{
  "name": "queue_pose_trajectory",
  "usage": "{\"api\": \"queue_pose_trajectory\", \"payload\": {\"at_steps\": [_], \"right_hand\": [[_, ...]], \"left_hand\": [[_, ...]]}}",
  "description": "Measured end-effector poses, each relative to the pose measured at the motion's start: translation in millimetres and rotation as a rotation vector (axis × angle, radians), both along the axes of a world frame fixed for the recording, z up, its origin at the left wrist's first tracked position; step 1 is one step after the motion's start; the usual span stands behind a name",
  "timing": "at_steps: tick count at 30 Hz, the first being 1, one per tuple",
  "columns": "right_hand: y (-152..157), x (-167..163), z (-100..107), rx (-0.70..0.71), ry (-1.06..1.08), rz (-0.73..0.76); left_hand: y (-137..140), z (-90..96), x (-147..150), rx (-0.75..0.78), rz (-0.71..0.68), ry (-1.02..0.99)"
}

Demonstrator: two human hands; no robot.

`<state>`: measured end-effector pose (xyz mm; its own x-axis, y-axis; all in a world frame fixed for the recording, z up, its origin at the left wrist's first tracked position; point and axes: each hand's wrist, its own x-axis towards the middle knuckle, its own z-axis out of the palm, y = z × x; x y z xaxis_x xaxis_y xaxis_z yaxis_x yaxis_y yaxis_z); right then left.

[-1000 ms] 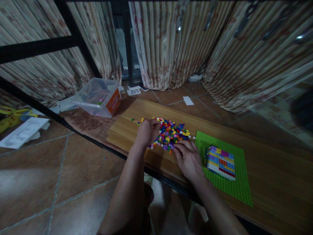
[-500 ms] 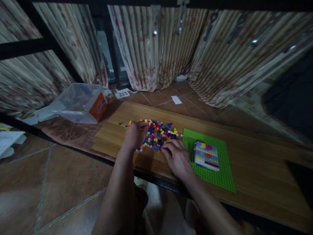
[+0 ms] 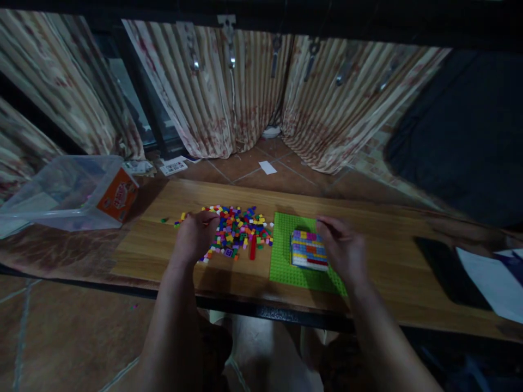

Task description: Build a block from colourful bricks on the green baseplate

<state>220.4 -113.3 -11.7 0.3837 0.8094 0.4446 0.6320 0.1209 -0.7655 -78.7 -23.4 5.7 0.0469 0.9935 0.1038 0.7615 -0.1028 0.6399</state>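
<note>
My left hand (image 3: 195, 238) hovers at the left side of a loose pile of small coloured toy bricks (image 3: 234, 224). Its thumb and fingertips come together; anything between them is too small to make out. Over the right part of a green baseplate (image 3: 281, 261) is my right hand (image 3: 342, 246), its fingers pinched near the block's far right corner. Whatever this pinch holds, I cannot see. A block of stacked multicoloured bricks (image 3: 309, 251) stands on the baseplate, partly covered by that hand. Between pile and baseplate lies a long red piece (image 3: 253, 247).
The wooden board (image 3: 241, 277) carries all this. At its left end stands a clear plastic bin (image 3: 61, 190) with an orange label. A dark flat object (image 3: 447, 267) and white paper (image 3: 490, 277) lie to the right. Striped curtains (image 3: 212, 98) hang behind.
The view has turned to the right. My right hand has left the brick pile and moved over the block on the baseplate, uncovering the red piece. My left hand stays by the pile.
</note>
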Motion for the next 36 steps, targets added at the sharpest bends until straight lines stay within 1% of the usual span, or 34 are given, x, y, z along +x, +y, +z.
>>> {"api": "queue_pose_trajectory", "payload": {"at_steps": [1, 3, 6, 8, 12, 16, 21, 26, 30, 36], "right_hand": [[0, 12, -3, -0.008, 0.009, -0.064], [-2, 32, -9, -0.077, -0.004, -0.118], [-6, 45, -16, -0.171, -0.098, -0.118], [-8, 44, -18, -0.187, -0.172, -0.086], [-10, 33, -16, -0.149, -0.264, -0.051], [-12, 25, -13, -0.113, -0.305, -0.035], [-16, 26, -13, -0.114, -0.356, 0.008], [-18, 27, -14, -0.106, -0.378, -0.008], [-20, 25, -13, -0.106, -0.384, 0.008], [-24, 25, -12, -0.125, -0.327, 0.035]], "left_hand": [[0, 0.2, 1, -0.001, -0.008, 0.015], [1, 0.7, 3, -0.007, -0.023, 0.049], [1, 1.6, 6, -0.014, -0.017, 0.076], [2, 1.7, 8, -0.017, -0.004, 0.081], [3, -0.1, 11, -0.013, -0.001, 0.081], [3, -1.5, 13, -0.016, -0.015, 0.051], [2, 0.6, 13, -0.041, -0.011, 0.05], [2, 0.4, 12, -0.024, -0.008, 0.066], [3, 0.5, 12, -0.032, 0.0, 0.07], [2, 2.0, 15, -0.043, 0.019, 0.053]]}}
